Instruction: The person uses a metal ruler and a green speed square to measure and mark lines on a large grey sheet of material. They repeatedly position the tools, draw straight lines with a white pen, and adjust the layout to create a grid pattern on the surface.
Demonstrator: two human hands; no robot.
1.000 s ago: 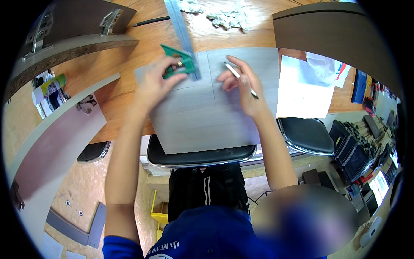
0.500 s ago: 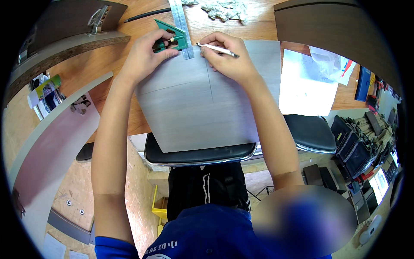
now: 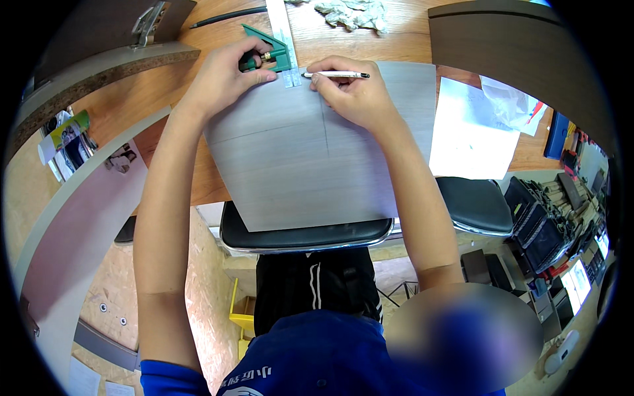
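Note:
A grey wood-grain board (image 3: 284,171) lies flat with pencil-thin lines across its face. At its far edge my left hand (image 3: 228,76) is closed around the green head of a combination square (image 3: 284,58). The square's steel rule (image 3: 281,26) points away from me, its near end lying over the board. My right hand (image 3: 360,92) rests on the board just right of the rule. Thumb and fingers pinch a slim white pencil (image 3: 340,74), held almost level, its dark tip to the left beside the rule's end. Whether the tip touches the board I cannot tell.
Beyond the board lie a black pencil (image 3: 228,17) and crumpled whitish scraps (image 3: 356,13). White paper (image 3: 469,142) is on the right, under a clear plastic bag (image 3: 505,96). Brown panels stand left (image 3: 92,43) and right (image 3: 502,46). A black stool (image 3: 304,236) is below the board's near edge.
The pencil has swung from a slant to nearly level, and its tip has come slightly nearer to me. The rule's near end sits a little farther away. My left hand keeps its grip.

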